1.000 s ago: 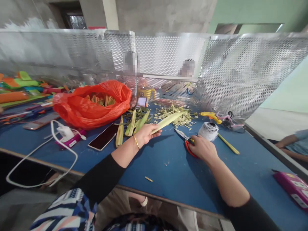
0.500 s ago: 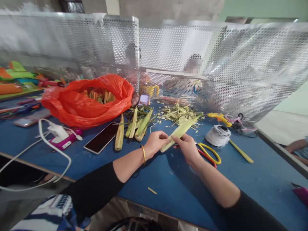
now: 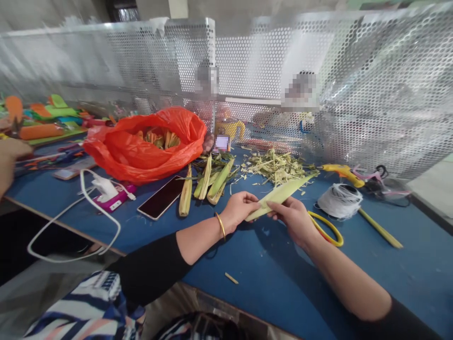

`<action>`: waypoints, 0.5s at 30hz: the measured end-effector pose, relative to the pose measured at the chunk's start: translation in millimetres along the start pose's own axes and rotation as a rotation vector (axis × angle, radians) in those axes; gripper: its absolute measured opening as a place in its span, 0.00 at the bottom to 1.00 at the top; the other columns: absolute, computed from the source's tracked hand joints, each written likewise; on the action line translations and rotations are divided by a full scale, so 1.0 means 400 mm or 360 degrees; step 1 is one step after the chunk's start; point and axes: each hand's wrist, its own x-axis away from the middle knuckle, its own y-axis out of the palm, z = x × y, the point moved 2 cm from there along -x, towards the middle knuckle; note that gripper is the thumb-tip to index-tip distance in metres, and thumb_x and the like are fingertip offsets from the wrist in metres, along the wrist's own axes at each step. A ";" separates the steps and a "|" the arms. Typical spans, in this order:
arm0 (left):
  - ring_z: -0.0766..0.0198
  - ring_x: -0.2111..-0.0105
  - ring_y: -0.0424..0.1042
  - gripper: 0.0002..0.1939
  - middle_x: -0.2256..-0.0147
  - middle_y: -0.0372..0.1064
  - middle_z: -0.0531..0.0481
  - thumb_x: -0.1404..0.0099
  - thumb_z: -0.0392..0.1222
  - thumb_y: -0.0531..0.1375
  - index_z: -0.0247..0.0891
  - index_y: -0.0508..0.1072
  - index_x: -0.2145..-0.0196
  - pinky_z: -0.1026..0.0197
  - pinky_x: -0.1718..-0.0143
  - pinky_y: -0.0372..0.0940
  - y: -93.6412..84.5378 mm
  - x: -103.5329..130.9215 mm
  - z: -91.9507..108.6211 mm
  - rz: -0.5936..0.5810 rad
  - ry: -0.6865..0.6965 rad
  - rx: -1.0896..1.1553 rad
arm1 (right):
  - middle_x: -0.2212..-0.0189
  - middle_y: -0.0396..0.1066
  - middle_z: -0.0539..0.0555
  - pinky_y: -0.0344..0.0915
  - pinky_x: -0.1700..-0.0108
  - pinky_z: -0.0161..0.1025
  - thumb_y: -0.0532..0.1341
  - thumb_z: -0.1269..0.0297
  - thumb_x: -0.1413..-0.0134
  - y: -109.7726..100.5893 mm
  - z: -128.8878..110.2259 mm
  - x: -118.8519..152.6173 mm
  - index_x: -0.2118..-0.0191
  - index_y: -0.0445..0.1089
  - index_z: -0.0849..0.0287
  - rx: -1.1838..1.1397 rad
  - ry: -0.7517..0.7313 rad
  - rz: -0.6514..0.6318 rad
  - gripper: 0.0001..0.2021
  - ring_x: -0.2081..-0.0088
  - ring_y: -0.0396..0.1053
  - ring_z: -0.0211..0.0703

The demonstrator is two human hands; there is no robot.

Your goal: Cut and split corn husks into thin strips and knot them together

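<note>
A pale green corn husk [image 3: 283, 194] is stretched between my hands above the blue table. My left hand [image 3: 238, 211], with a gold bangle at the wrist, pinches its near end. Along its lower edge, my right hand [image 3: 295, 219] grips the same husk between thumb and fingers. The husk's pointed tip reaches up and right toward a heap of shredded husk scraps [image 3: 276, 167]. Beside my right hand lie scissors with a yellow handle loop [image 3: 334, 232], their blades hidden. Several whole corn husks [image 3: 219, 182] lie beyond my left hand.
An open red plastic bag [image 3: 141, 160] with husk pieces stands back left. Near it are a black-screened phone [image 3: 161, 198] and a purple power strip [image 3: 115, 198] with a white cable. White twine [image 3: 339, 200] and a yellow glue gun [image 3: 343, 174] are at right. A perforated metal screen [image 3: 255, 61] stands behind.
The view has shifted, so the table's things sit further right, apart from another person's hand now showing at the left edge. Both my hands keep hold of the husk, which looks slightly flatter.
</note>
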 end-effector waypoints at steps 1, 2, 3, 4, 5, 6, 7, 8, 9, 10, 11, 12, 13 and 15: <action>0.67 0.75 0.70 0.04 0.75 0.70 0.53 0.42 0.31 0.61 0.37 0.69 0.72 0.64 0.71 0.65 -0.001 0.003 0.002 0.0044 0.0170 -0.0159 | 0.80 0.72 0.51 0.61 0.77 0.34 0.71 0.58 0.71 -0.001 0.000 0.000 0.74 0.71 0.60 0.0006 -0.0008 0.0064 0.15 0.79 0.67 0.37; 0.66 0.71 0.72 0.03 0.71 0.72 0.52 0.42 0.32 0.62 0.37 0.70 0.70 0.62 0.67 0.66 -0.001 0.007 0.006 0.0105 0.0365 -0.0334 | 0.81 0.72 0.51 0.62 0.78 0.35 0.71 0.59 0.70 -0.002 -0.002 0.001 0.75 0.71 0.60 0.0010 -0.0022 0.0123 0.14 0.80 0.66 0.37; 0.64 0.67 0.72 0.03 0.68 0.73 0.50 0.42 0.35 0.63 0.38 0.71 0.69 0.60 0.63 0.66 -0.001 0.014 0.010 0.0165 0.0562 -0.0511 | 0.81 0.72 0.51 0.62 0.78 0.35 0.70 0.59 0.70 -0.002 -0.003 0.001 0.75 0.70 0.59 0.0013 -0.0033 0.0169 0.14 0.80 0.66 0.38; 0.62 0.64 0.73 0.06 0.65 0.73 0.49 0.42 0.39 0.64 0.38 0.71 0.66 0.59 0.60 0.66 0.001 0.022 0.014 0.0227 0.0740 -0.0674 | 0.82 0.72 0.50 0.63 0.78 0.35 0.70 0.59 0.69 -0.002 -0.006 0.002 0.75 0.70 0.59 0.0016 -0.0037 0.0208 0.14 0.81 0.66 0.38; 0.59 0.61 0.72 0.10 0.62 0.73 0.47 0.43 0.42 0.65 0.38 0.71 0.64 0.57 0.57 0.66 0.003 0.031 0.017 0.0262 0.0886 -0.0823 | 0.82 0.72 0.50 0.63 0.78 0.36 0.70 0.58 0.69 -0.002 -0.008 0.004 0.75 0.69 0.59 0.0019 -0.0040 0.0239 0.13 0.81 0.66 0.38; 0.57 0.59 0.72 0.14 0.61 0.73 0.47 0.45 0.45 0.67 0.39 0.71 0.63 0.55 0.56 0.65 0.007 0.038 0.018 0.0267 0.0995 -0.0955 | 0.82 0.72 0.50 0.63 0.78 0.36 0.69 0.58 0.69 -0.001 -0.009 0.005 0.75 0.69 0.59 0.0024 -0.0041 0.0262 0.13 0.81 0.66 0.38; 0.55 0.57 0.71 0.16 0.60 0.73 0.46 0.47 0.45 0.68 0.39 0.71 0.61 0.55 0.56 0.65 0.010 0.043 0.018 0.0240 0.1058 -0.1065 | 0.82 0.71 0.50 0.63 0.78 0.35 0.69 0.58 0.69 0.000 -0.011 0.007 0.76 0.69 0.59 0.0031 -0.0042 0.0276 0.13 0.81 0.65 0.37; 0.55 0.57 0.71 0.17 0.60 0.73 0.46 0.48 0.44 0.68 0.39 0.71 0.61 0.55 0.57 0.65 0.014 0.045 0.016 0.0176 0.1079 -0.1149 | 0.82 0.71 0.49 0.63 0.77 0.35 0.69 0.57 0.69 0.002 -0.012 0.009 0.76 0.69 0.59 0.0040 -0.0045 0.0275 0.13 0.81 0.65 0.37; 0.56 0.58 0.71 0.16 0.60 0.73 0.47 0.47 0.42 0.67 0.39 0.71 0.61 0.56 0.58 0.65 0.017 0.045 0.013 0.0110 0.1066 -0.1197 | 0.83 0.70 0.49 0.63 0.77 0.35 0.69 0.57 0.69 0.005 -0.013 0.011 0.76 0.68 0.59 0.0047 -0.0057 0.0249 0.14 0.81 0.66 0.37; 0.57 0.60 0.72 0.13 0.61 0.73 0.48 0.46 0.39 0.65 0.39 0.72 0.62 0.57 0.60 0.65 0.018 0.043 0.010 0.0066 0.1027 -0.1202 | 0.82 0.70 0.49 0.63 0.76 0.35 0.69 0.56 0.68 0.007 -0.015 0.013 0.76 0.68 0.59 0.0048 -0.0077 0.0197 0.14 0.80 0.67 0.37; 0.59 0.62 0.72 0.10 0.62 0.73 0.48 0.45 0.36 0.63 0.39 0.72 0.63 0.58 0.61 0.65 0.017 0.039 0.007 0.0047 0.0969 -0.1159 | 0.81 0.71 0.49 0.64 0.74 0.35 0.69 0.55 0.68 0.010 -0.016 0.014 0.76 0.68 0.59 0.0048 -0.0102 0.0125 0.15 0.78 0.68 0.37; 0.60 0.65 0.72 0.07 0.65 0.73 0.49 0.44 0.34 0.61 0.39 0.72 0.65 0.59 0.63 0.64 0.015 0.033 0.005 0.0047 0.0897 -0.1056 | 0.80 0.72 0.50 0.65 0.73 0.35 0.69 0.54 0.67 0.011 -0.018 0.015 0.75 0.69 0.59 0.0050 -0.0136 0.0048 0.16 0.77 0.69 0.38; 0.62 0.67 0.72 0.05 0.68 0.73 0.51 0.43 0.33 0.60 0.38 0.72 0.67 0.61 0.64 0.64 0.012 0.026 0.004 0.0052 0.0801 -0.0887 | 0.78 0.72 0.50 0.65 0.71 0.36 0.69 0.53 0.66 0.011 -0.021 0.014 0.73 0.70 0.59 0.0057 -0.0181 -0.0008 0.16 0.75 0.70 0.39; 0.65 0.72 0.70 0.04 0.73 0.72 0.53 0.43 0.31 0.59 0.37 0.72 0.71 0.63 0.68 0.64 0.007 0.013 0.001 0.0025 0.0524 -0.0403 | 0.76 0.72 0.50 0.65 0.71 0.36 0.69 0.52 0.64 0.001 -0.026 0.010 0.71 0.70 0.59 0.0096 -0.0294 0.0053 0.17 0.74 0.70 0.39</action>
